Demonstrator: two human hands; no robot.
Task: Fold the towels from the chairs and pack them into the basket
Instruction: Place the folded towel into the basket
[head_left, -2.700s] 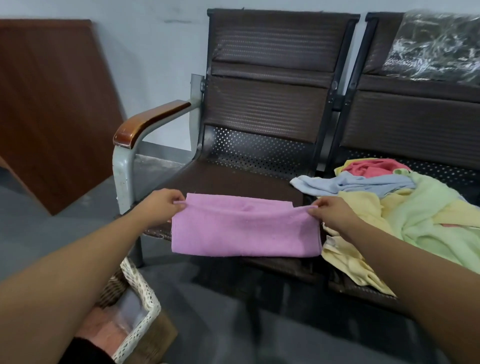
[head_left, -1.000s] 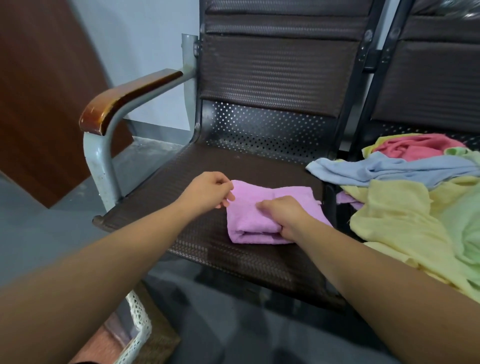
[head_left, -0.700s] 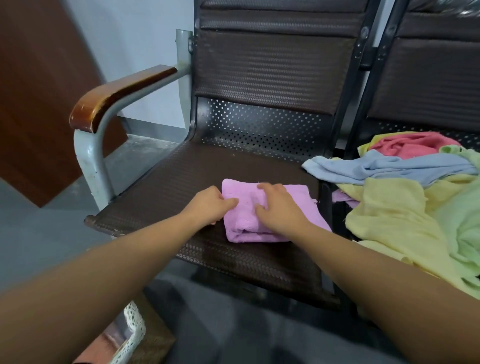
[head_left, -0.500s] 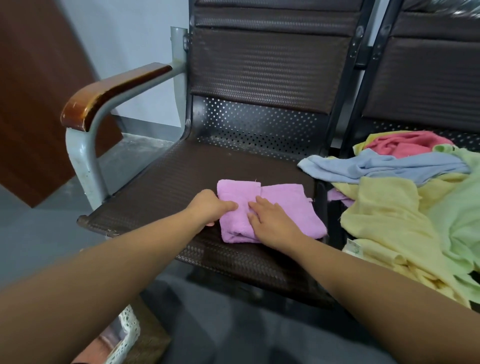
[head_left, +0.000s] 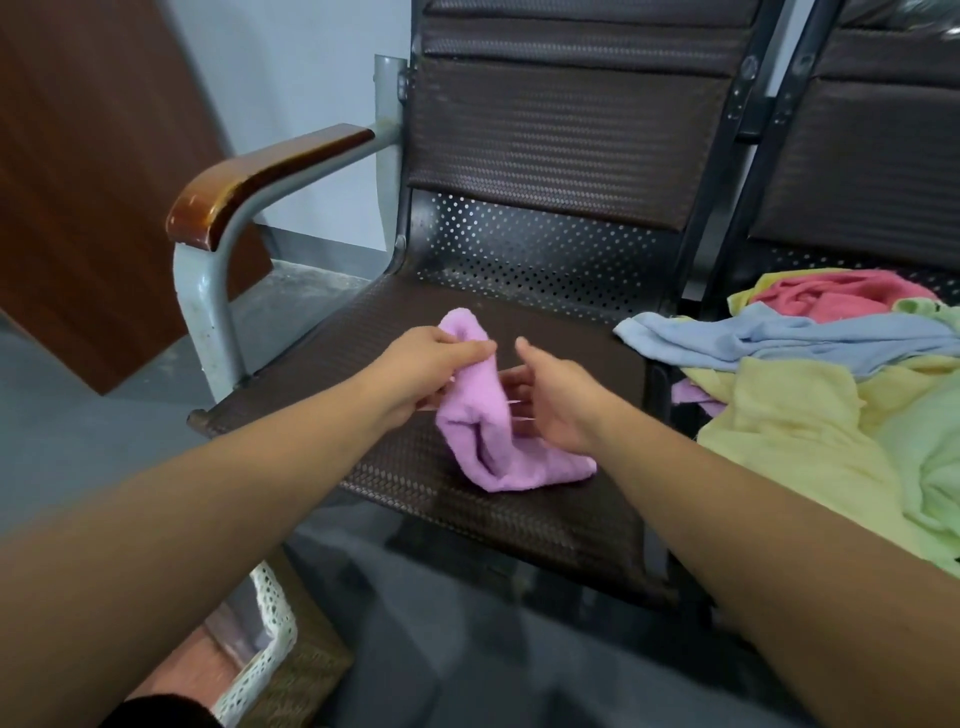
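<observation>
- The upper end of the folded purple towel (head_left: 488, 431) is gripped by the left hand (head_left: 431, 364), fingers curled round the cloth, and is held lifted off the seat.
- The right hand (head_left: 556, 395) is held released at 3 o'clock of the towel, fingers loosely spread and palm turned toward it; the fingertips seem to brush the cloth, though contact cannot be made out for certain.
- The towel's lower end is left resting on the chair seat (head_left: 545, 322), near the seat's front edge, with its folded layers seen gaping at the near side.
- At 3 o'clock of the hands, a loose pile is spread over the neighbouring seat: a blue towel (head_left: 753, 338) is draped across the gap between the two seats, a pink towel (head_left: 841, 299) is bunched behind it, and a yellow towel (head_left: 795, 415) and a green towel (head_left: 930, 441) are laid in front.
- At 10 o'clock, a wooden armrest (head_left: 260, 171) is carried on a grey metal post.
- At 7 o'clock, on the floor under the left forearm, the basket (head_left: 265, 639) is partly seen, its rim trimmed with white lace.
</observation>
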